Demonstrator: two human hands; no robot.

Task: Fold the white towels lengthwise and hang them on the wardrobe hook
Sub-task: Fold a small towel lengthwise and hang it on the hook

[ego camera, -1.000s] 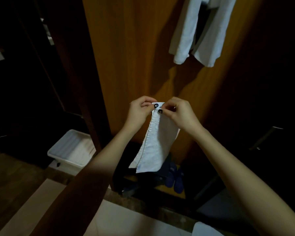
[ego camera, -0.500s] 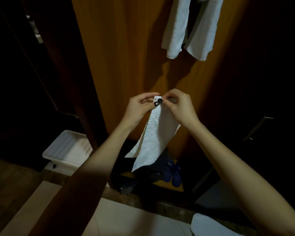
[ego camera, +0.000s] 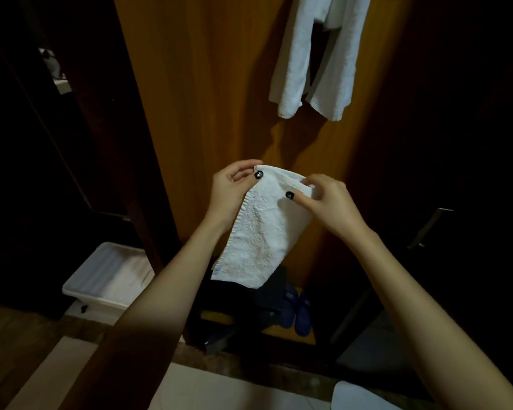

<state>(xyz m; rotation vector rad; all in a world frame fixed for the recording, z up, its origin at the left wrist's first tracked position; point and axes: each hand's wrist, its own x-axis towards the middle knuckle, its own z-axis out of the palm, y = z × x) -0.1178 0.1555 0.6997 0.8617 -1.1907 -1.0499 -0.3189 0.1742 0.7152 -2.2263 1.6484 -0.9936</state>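
A small white towel (ego camera: 259, 235) hangs folded in front of the brown wardrobe panel (ego camera: 208, 93). My left hand (ego camera: 231, 187) pinches its top left corner between thumb and fingers. My right hand (ego camera: 326, 199) pinches the top right edge, thumb on the front face. The two hands are spread apart along the top edge. High on the panel, white towels (ego camera: 317, 57) hang down; the hook that holds them is out of view above the frame.
A white plastic bin (ego camera: 107, 276) stands on the floor at the lower left. Blue slippers (ego camera: 296, 309) and dark items lie in the wardrobe's base. A dark door with a metal handle (ego camera: 430, 227) is on the right. A white object (ego camera: 359, 398) shows at the bottom edge.
My hands have moved apart along the towel's top edge, so the towel now shows wider. Before, both hands pinched it close together at one narrow point.
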